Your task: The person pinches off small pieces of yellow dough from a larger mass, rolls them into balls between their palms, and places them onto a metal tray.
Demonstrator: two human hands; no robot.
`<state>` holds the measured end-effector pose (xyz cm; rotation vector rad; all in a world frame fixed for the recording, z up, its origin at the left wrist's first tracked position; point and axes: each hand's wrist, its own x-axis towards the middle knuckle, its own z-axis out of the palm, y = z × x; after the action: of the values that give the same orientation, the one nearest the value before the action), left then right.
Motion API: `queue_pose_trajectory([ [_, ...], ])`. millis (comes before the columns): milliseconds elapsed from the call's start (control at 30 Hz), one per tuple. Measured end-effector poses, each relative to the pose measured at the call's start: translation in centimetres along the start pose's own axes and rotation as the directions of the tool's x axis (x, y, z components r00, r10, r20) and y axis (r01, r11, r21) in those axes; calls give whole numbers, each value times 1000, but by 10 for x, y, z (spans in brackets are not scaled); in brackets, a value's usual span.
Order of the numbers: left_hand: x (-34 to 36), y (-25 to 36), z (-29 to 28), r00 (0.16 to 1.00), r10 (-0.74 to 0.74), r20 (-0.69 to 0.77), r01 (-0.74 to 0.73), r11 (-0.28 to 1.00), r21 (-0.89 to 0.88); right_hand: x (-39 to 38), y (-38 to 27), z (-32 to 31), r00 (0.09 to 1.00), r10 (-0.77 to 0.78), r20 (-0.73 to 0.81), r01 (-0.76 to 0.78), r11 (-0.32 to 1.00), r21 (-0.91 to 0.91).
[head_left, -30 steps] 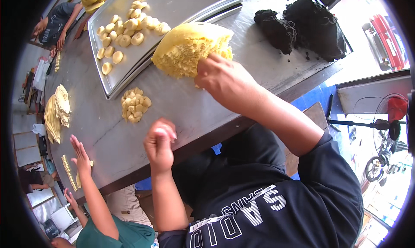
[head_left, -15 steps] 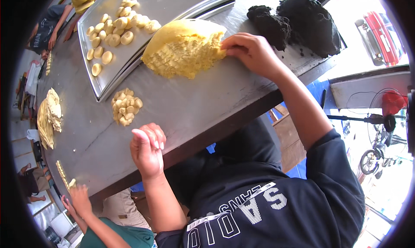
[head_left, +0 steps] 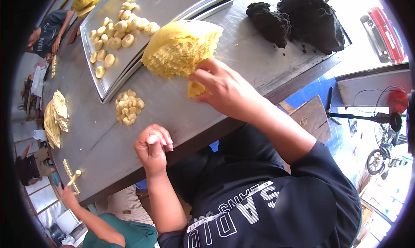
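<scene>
A big mound of yellow dough (head_left: 181,46), torn and crumbly on its near side, sits at the middle of the table by the tray's edge. My right hand (head_left: 222,85) is at the mound's near right side, its fingers closed on a torn-off dough piece (head_left: 196,89). Just over the table's front edge, my left hand (head_left: 153,149) is raised with fingers curled in and thumb bent over; whatever it may hold is hidden. Left of the mound lies a cluster of small pale dough balls (head_left: 129,107).
A metal tray (head_left: 97,85) bears many flattened dough balls. Black dough (head_left: 311,25) lies at the far right. Pale dough (head_left: 56,118) rests at the left. One co-worker's hand (head_left: 68,196) is beside a dough strip at lower left; another person (head_left: 49,31) stands at the far left.
My right hand has moved left and nearer along the mound, and a dough piece now shows in its fingers. My left hand has turned slightly, its thumb folding over the fingers.
</scene>
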<state>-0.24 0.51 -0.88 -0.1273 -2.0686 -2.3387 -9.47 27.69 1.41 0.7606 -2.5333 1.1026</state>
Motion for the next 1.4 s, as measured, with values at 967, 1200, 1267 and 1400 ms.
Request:
queue_pose_trajectory([
  [967, 2, 16, -32, 989, -125, 75, 90, 925, 368, 52, 18, 2, 857, -239, 457, 339, 928, -151],
  [1200, -23, 3, -25, 999, 42, -4, -32, 810, 585, 34, 10, -10, 855, -262, 447, 291, 957, 5],
  [1267, -24, 6, -15, 977, 206, 63, -187, 669, 719, 22, 6, -8, 903, -214, 373, 219, 975, 28],
  [1400, -23, 0, 1, 954, 293, 55, -201, 494, 846, -4, -17, 8, 986, 8, 169, 15, 991, -137],
])
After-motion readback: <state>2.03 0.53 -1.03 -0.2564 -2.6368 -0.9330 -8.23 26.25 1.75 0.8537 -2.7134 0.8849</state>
